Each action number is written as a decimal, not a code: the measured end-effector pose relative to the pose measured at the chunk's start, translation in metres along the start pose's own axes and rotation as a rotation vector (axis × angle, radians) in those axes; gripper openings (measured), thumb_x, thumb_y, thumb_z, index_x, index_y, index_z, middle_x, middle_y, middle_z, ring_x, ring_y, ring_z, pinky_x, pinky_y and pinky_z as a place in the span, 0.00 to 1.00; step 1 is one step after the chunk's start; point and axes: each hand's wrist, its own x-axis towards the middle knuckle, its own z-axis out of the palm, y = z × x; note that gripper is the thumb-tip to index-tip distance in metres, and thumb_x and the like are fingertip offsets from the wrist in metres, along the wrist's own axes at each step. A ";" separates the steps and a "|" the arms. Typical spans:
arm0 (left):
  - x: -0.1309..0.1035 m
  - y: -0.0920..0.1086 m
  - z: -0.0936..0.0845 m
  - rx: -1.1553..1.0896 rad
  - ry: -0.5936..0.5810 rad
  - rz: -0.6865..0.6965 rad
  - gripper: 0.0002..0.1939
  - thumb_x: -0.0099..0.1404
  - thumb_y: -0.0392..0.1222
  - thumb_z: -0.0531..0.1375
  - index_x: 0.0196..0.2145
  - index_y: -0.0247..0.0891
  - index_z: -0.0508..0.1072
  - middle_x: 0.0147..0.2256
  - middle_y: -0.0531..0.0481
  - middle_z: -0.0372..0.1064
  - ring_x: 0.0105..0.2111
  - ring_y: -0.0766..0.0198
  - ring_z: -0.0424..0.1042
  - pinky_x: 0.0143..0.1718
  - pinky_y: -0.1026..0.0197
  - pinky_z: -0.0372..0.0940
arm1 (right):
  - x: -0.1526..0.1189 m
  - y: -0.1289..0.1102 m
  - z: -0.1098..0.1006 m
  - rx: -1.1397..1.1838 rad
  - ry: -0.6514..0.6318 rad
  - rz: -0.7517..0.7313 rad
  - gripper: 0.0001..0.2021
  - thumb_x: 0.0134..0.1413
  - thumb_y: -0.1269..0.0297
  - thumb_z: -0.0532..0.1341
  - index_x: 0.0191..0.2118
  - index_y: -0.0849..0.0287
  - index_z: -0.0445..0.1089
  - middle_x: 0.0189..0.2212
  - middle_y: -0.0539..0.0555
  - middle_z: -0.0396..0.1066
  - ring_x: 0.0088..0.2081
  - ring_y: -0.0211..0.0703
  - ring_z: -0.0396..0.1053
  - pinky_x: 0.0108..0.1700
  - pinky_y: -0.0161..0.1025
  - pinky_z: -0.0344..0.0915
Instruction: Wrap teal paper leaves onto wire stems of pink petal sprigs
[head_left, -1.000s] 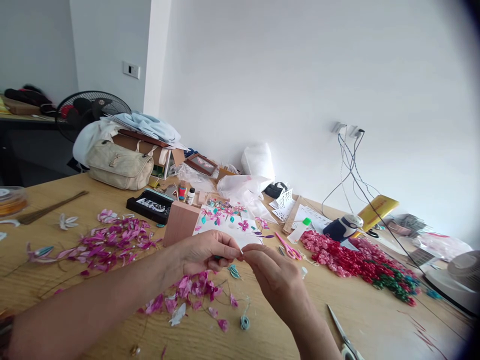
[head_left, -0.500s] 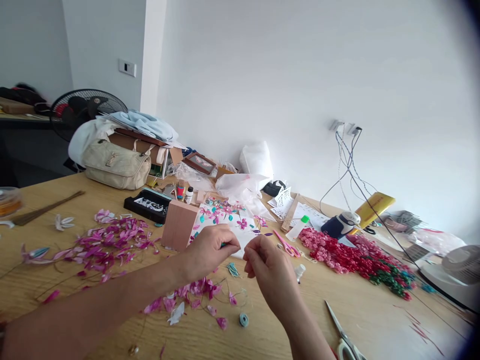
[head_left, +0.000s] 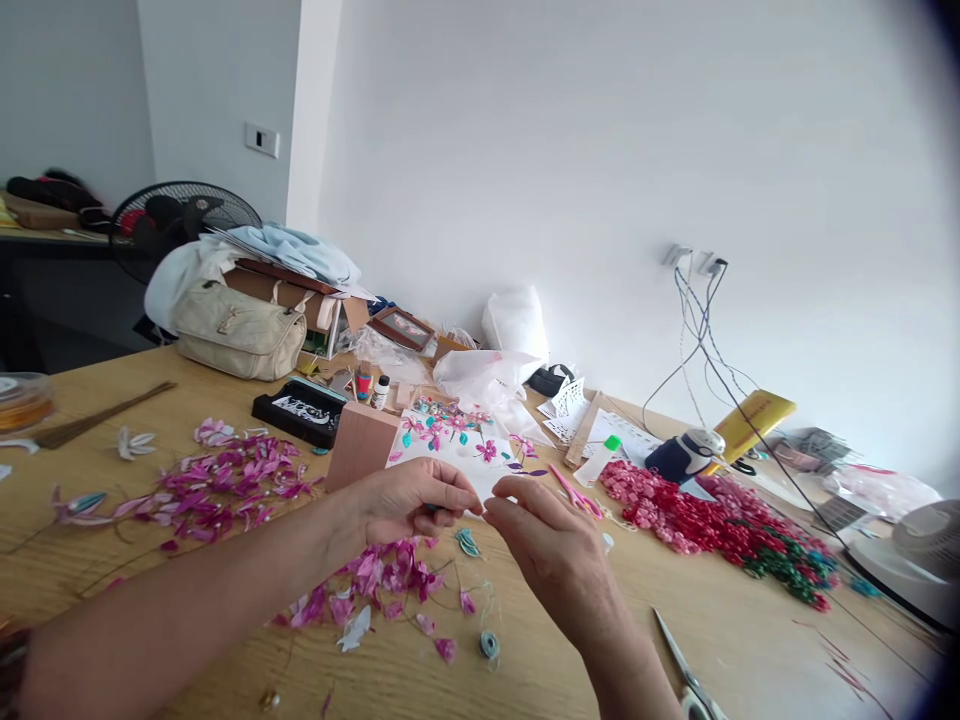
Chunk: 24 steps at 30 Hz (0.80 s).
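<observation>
Our left hand (head_left: 414, 500) and right hand (head_left: 546, 545) meet almost fingertip to fingertip in narrow pinches, likely for fine control; what they grip, if anything, we cannot tell. Magenta petals (head_left: 386, 572) and a thread spool (head_left: 489, 646) lie near on the worktop (head_left: 525, 692), presumably for easy reach.

One bobbin (head_left: 489, 645), one green-capped bottle (head_left: 598, 465), one handbag (head_left: 238, 335).

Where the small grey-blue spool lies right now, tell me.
In the head view, the spool lies on the table near the bottom, just right of centre, with a pink petal to its left.
</observation>
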 end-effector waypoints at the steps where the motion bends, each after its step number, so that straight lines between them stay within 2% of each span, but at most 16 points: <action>1: 0.000 0.000 0.000 -0.002 0.002 -0.004 0.10 0.45 0.38 0.66 0.23 0.32 0.69 0.16 0.58 0.55 0.16 0.76 0.49 0.16 0.68 0.35 | -0.001 0.000 0.000 0.017 0.003 0.000 0.09 0.56 0.73 0.52 0.35 0.56 0.69 0.35 0.54 0.70 0.32 0.38 0.68 0.33 0.33 0.62; 7: 0.000 -0.001 0.000 0.006 -0.017 0.001 0.10 0.45 0.39 0.66 0.23 0.32 0.69 0.16 0.58 0.54 0.16 0.76 0.48 0.16 0.68 0.35 | -0.001 0.002 -0.002 0.138 -0.063 0.068 0.14 0.56 0.75 0.49 0.38 0.55 0.70 0.33 0.54 0.71 0.29 0.36 0.68 0.30 0.31 0.62; 12: -0.003 0.000 0.007 0.153 0.030 0.062 0.12 0.48 0.43 0.64 0.24 0.33 0.68 0.17 0.58 0.53 0.17 0.75 0.48 0.17 0.68 0.38 | 0.002 -0.004 0.000 0.224 -0.041 0.222 0.12 0.56 0.70 0.49 0.29 0.57 0.68 0.23 0.51 0.66 0.24 0.36 0.64 0.26 0.31 0.57; 14: -0.003 -0.002 0.009 0.358 0.119 0.193 0.10 0.53 0.44 0.61 0.24 0.34 0.67 0.18 0.58 0.54 0.18 0.73 0.50 0.18 0.68 0.43 | 0.004 -0.008 0.003 0.280 -0.018 0.352 0.11 0.55 0.69 0.50 0.25 0.57 0.66 0.19 0.48 0.62 0.22 0.35 0.60 0.25 0.32 0.54; 16: -0.002 -0.007 0.009 0.723 0.220 0.443 0.09 0.58 0.41 0.56 0.24 0.34 0.68 0.21 0.55 0.56 0.22 0.71 0.55 0.22 0.67 0.50 | 0.007 -0.010 0.008 0.396 0.001 0.529 0.10 0.52 0.68 0.52 0.22 0.58 0.62 0.15 0.46 0.57 0.20 0.34 0.55 0.23 0.32 0.51; 18: 0.001 -0.015 0.006 1.145 0.282 0.719 0.12 0.62 0.37 0.51 0.24 0.34 0.68 0.24 0.52 0.58 0.26 0.68 0.57 0.27 0.65 0.53 | 0.008 -0.009 0.016 0.589 -0.002 0.719 0.10 0.49 0.66 0.54 0.19 0.58 0.59 0.13 0.44 0.53 0.18 0.33 0.50 0.20 0.31 0.48; 20: 0.003 -0.021 0.002 1.431 0.300 0.882 0.15 0.65 0.33 0.46 0.25 0.34 0.68 0.25 0.51 0.57 0.26 0.67 0.56 0.28 0.63 0.53 | 0.009 -0.006 0.024 0.817 -0.026 0.861 0.09 0.47 0.64 0.55 0.20 0.58 0.58 0.13 0.43 0.53 0.16 0.31 0.48 0.18 0.30 0.45; 22: 0.005 -0.023 0.001 1.471 0.307 0.917 0.15 0.65 0.33 0.46 0.26 0.34 0.69 0.26 0.51 0.57 0.26 0.66 0.57 0.28 0.63 0.53 | 0.009 -0.002 0.027 0.978 -0.070 0.930 0.09 0.47 0.62 0.55 0.21 0.58 0.58 0.12 0.42 0.52 0.15 0.30 0.46 0.17 0.30 0.43; 24: 0.005 -0.019 0.004 1.279 0.318 0.826 0.12 0.63 0.33 0.50 0.25 0.34 0.69 0.26 0.52 0.58 0.28 0.67 0.59 0.29 0.64 0.54 | 0.008 0.001 0.024 0.991 -0.089 0.912 0.09 0.49 0.61 0.54 0.23 0.59 0.59 0.13 0.42 0.53 0.14 0.29 0.47 0.16 0.30 0.43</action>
